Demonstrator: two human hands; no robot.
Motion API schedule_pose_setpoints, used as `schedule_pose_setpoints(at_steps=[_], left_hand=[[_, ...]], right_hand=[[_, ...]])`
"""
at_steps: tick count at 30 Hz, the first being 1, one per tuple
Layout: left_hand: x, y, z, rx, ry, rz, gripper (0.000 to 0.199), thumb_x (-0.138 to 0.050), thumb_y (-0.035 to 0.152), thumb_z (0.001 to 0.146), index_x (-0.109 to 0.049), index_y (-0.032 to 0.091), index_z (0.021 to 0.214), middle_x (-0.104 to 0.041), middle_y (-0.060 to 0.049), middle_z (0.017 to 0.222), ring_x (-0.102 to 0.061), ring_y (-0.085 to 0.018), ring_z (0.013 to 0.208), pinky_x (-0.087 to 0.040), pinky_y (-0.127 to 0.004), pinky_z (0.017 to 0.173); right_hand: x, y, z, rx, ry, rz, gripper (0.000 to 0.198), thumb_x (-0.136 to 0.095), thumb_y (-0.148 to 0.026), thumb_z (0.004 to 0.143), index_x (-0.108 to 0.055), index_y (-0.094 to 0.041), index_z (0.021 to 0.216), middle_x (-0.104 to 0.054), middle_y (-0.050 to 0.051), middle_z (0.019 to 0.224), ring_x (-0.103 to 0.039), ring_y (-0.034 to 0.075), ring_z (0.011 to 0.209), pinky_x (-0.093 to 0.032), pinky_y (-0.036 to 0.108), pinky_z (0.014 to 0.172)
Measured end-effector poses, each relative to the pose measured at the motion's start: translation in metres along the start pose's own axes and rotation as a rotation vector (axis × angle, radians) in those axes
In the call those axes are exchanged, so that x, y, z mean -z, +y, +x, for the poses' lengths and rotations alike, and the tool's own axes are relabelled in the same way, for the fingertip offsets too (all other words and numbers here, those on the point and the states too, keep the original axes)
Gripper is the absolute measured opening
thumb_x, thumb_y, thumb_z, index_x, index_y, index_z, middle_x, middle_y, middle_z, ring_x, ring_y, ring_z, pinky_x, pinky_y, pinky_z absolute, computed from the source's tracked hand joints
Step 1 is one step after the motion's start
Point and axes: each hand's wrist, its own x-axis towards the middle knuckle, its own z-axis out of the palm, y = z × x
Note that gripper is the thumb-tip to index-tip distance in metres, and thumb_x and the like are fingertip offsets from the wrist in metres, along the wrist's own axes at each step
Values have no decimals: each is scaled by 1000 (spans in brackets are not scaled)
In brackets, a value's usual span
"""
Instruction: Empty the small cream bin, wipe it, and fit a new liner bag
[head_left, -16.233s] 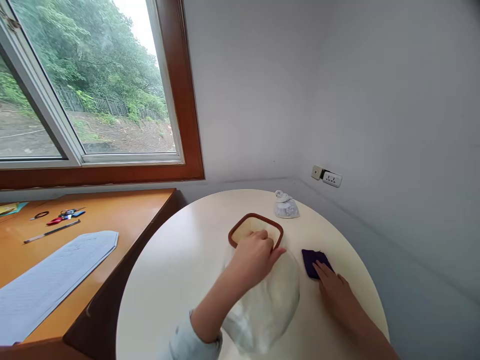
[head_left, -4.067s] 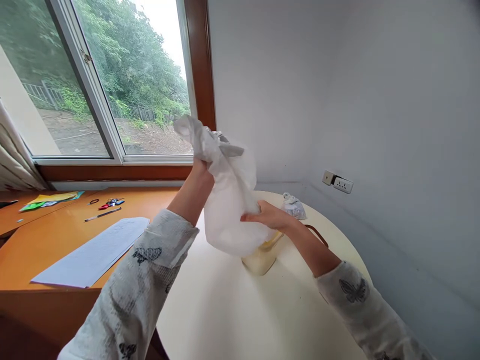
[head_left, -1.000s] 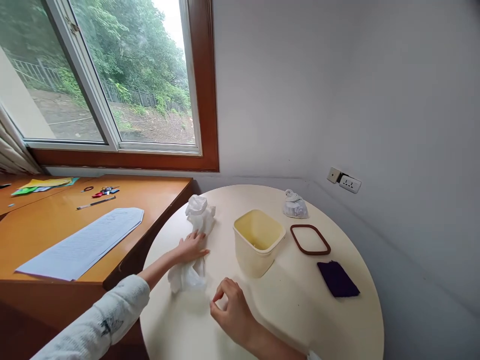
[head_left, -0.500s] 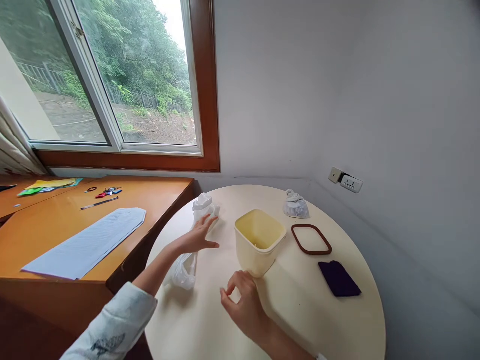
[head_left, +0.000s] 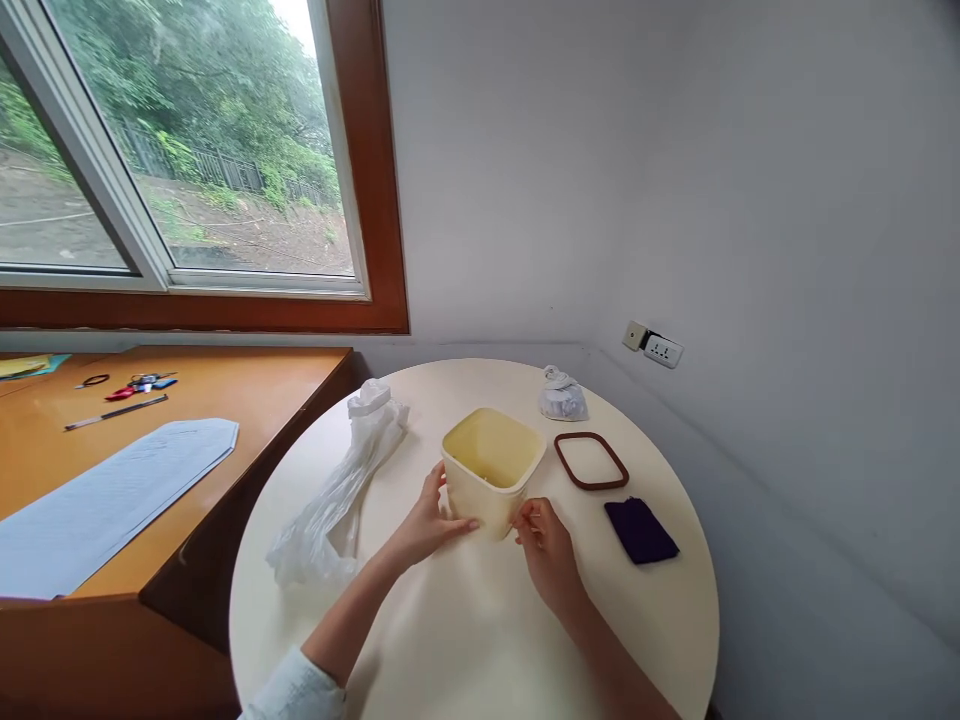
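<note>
A small cream-yellow bin [head_left: 484,500] with an open top and rounded square rim stands upright on the round table. My left hand [head_left: 424,525] holds its left side, the fingers behind and the thumb across the front wall. At the front right corner, my right hand [head_left: 551,555] has its fingers curled in against the bin; the fingertips are partly hidden. To the left lies a crumpled clear plastic bag [head_left: 337,500]. On the right are a brown rounded-square ring frame [head_left: 592,487] and a folded dark purple cloth [head_left: 641,530].
A small tied bag [head_left: 562,400] with white contents sits at the back of the round cream table [head_left: 450,640]. An orange-brown desk [head_left: 277,385] adjoins on the left, bearing papers [head_left: 127,490], a pen [head_left: 116,413] and keys [head_left: 142,386]. A wall socket [head_left: 664,350] is behind.
My left hand has left the plastic bag and moved right onto the bin. The bag now lies more spread out toward the front. My right hand has shifted to the bin's right corner. The view has turned slightly right.
</note>
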Motion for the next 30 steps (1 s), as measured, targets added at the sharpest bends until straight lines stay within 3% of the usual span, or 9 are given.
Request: schedule_pose_setpoints(at_steps=[4, 10, 16, 20, 25, 30], left_hand=[[-6, -11, 8, -34, 189, 5, 75, -73, 38, 62, -35, 25, 125, -38, -10, 129, -36, -26, 124, -24, -47, 106], [-5, -20, 8, -156, 349, 41, 54, -70, 35, 66, -42, 24, 111, -44, -5, 114, -47, -21, 108, -33, -47, 101], [0, -22, 5, -211, 366, 130, 38, -68, 36, 69, -48, 24, 99, -42, -5, 111, -42, -23, 113, -35, -47, 99], [2, -22, 2, -187, 372, 157, 35, -68, 36, 70, -50, 24, 97, -40, -7, 115, -38, -26, 118, -33, -49, 100], [2, -22, -1, -167, 380, 187, 36, -67, 34, 71, -46, 25, 99, -34, -8, 122, -33, -27, 123, -29, -52, 102], [3, -20, -3, -150, 401, 206, 39, -67, 35, 70, -46, 25, 101, -34, -8, 122, -33, -28, 121, -29, -53, 102]], right_hand=[[-1, 2, 11, -46, -48, 100, 10, -46, -30, 81, -45, -23, 87, -55, 3, 96, -58, 15, 79, -48, 27, 63], [7, 14, 31, -14, -103, 90, 16, -43, -22, 78, -51, -21, 92, -59, 4, 94, -61, 15, 79, -50, 29, 68], [23, 21, 65, 5, -150, 29, 23, -39, -20, 74, -60, -18, 82, -66, 4, 81, -64, 17, 75, -52, 30, 64], [41, 17, 112, 81, -28, -107, 22, -39, -22, 74, -60, -19, 79, -65, 4, 79, -62, 18, 76, -50, 31, 68], [69, 13, 198, 138, 201, -344, 34, -37, -18, 73, -59, -18, 98, -58, 9, 108, -53, 21, 103, -41, 35, 88], [85, 17, 259, 113, 197, -585, 50, -36, -7, 74, -55, -23, 117, -43, 8, 129, -41, 23, 119, -35, 36, 95]])
